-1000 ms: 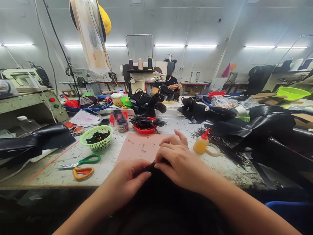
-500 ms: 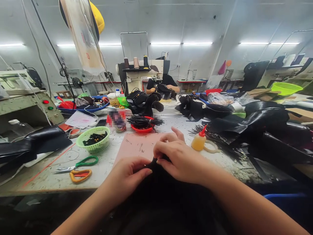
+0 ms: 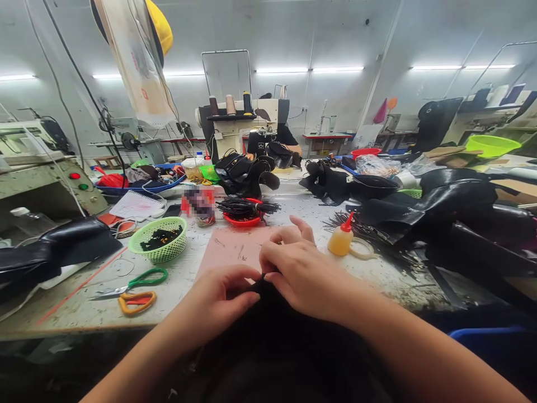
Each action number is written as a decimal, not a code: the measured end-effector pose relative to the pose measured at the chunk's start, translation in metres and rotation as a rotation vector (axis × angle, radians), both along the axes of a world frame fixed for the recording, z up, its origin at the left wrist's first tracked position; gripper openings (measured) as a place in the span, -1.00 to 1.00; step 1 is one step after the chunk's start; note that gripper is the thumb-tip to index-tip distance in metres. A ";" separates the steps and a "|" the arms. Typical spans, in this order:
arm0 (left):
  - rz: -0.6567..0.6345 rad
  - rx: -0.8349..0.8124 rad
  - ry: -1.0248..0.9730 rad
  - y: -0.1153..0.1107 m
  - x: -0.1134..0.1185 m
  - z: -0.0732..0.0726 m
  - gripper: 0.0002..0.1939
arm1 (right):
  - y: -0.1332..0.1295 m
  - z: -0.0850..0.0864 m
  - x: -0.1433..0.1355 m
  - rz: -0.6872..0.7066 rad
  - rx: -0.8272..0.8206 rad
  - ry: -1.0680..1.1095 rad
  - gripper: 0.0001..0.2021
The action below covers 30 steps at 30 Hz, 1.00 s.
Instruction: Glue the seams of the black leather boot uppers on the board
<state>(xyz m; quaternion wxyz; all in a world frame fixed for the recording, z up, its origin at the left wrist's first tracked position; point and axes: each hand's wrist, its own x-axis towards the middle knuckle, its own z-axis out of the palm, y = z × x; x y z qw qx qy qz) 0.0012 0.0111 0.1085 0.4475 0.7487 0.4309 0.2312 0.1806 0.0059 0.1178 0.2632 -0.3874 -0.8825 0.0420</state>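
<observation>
Black material [image 3: 272, 305] rises toward the table's near edge, and its top edge is pinched between both of my hands. My left hand [image 3: 220, 291] grips it with thumb and forefinger. Close beside, my right hand [image 3: 300, 268] has its thumb and bent forefinger closed on the same edge, with another finger raised. Whether it is leather or cloth I cannot tell, as its lower part merges into the dark below. Beyond the hands lies a pink sheet [image 3: 229, 246] on the table.
Left are scissors [image 3: 136, 291] with green and orange handles and a green basket [image 3: 176, 246] of small black pieces. A red bowl [image 3: 243, 221] holds black strips. Right stand a glue bottle [image 3: 340, 242], a tape roll [image 3: 363, 249] and black leather pieces [image 3: 453, 207]. A person [image 3: 287, 137] sits opposite.
The view has shifted slightly. Both hands stay pinched on the black material's edge, the right hand a little closer to the left.
</observation>
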 end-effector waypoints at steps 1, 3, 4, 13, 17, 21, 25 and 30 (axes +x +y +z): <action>-0.020 -0.009 -0.007 0.001 0.001 0.001 -0.77 | -0.002 -0.001 -0.001 0.000 0.003 -0.005 -0.85; -0.039 -0.022 -0.020 0.002 0.003 0.001 -0.81 | -0.004 -0.003 -0.002 0.013 0.000 -0.011 -0.87; -0.026 -0.026 -0.020 0.003 0.004 0.000 -0.82 | -0.005 -0.003 -0.001 0.022 -0.002 -0.013 -0.88; 0.081 -0.154 0.010 0.001 0.001 -0.008 -0.64 | 0.009 0.006 0.019 0.069 0.032 -0.026 -0.74; 0.094 -0.164 0.024 0.000 0.003 -0.006 -0.61 | 0.019 0.008 0.016 0.176 0.012 -0.065 -0.86; 0.127 -0.154 -0.008 0.001 0.004 -0.007 -0.60 | 0.027 0.010 0.014 0.245 0.012 -0.074 -0.95; 0.159 -0.179 -0.073 0.003 0.004 -0.010 -0.63 | 0.034 0.015 0.014 0.327 -0.012 -0.068 -0.90; 0.221 -0.289 -0.275 0.004 -0.006 -0.022 -0.59 | 0.014 0.015 0.022 0.147 -0.053 0.065 -0.87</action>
